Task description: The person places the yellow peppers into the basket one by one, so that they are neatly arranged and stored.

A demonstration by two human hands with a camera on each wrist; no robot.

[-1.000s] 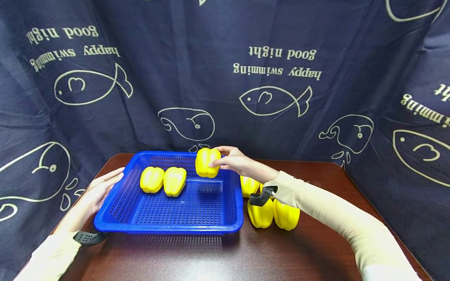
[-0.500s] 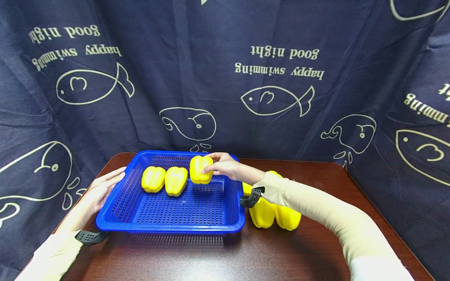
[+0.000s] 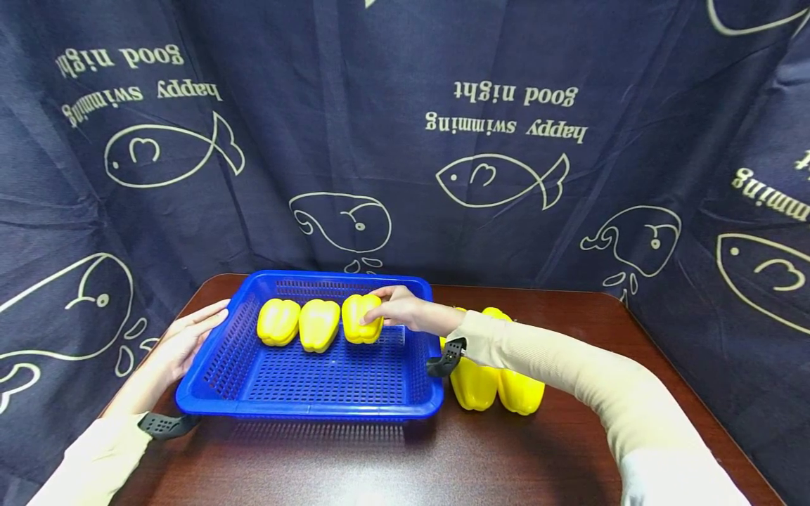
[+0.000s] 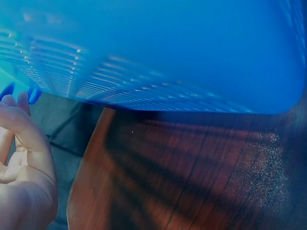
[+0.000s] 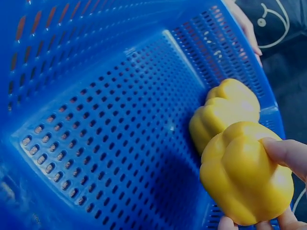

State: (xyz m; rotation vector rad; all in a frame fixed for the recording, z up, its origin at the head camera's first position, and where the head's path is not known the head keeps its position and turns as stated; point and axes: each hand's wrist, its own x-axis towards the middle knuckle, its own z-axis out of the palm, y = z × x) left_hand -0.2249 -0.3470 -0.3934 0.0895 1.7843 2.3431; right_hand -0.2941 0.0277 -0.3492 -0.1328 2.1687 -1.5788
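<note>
A yellow bell pepper (image 3: 361, 320) is pinched between the thumb and fingers of my right hand (image 3: 401, 309), inside a blue plastic basket (image 3: 310, 409). In the right wrist view this bell pepper (image 5: 247, 175) overlaps the others, and the thumb presses its side with fingertips underneath. Two more yellow bell peppers, one at the left (image 3: 278, 322) and one in the middle (image 3: 319, 325), lie side by side toward the back left of the basket. My left hand (image 3: 183, 346) holds the basket's left rim; in the left wrist view its curved fingers (image 4: 24, 129) meet the blue edge.
Several yellow bell peppers (image 3: 520, 390) sit on the brown table (image 3: 506, 457) right of the basket, partly hidden by my right forearm. A dark blue curtain (image 3: 380, 126) with white fish and whale drawings hangs behind the table.
My right hand has moved left and lower with its bell pepper, bringing it beside the middle one. My left hand stays at the rim. The view has shifted slightly.
</note>
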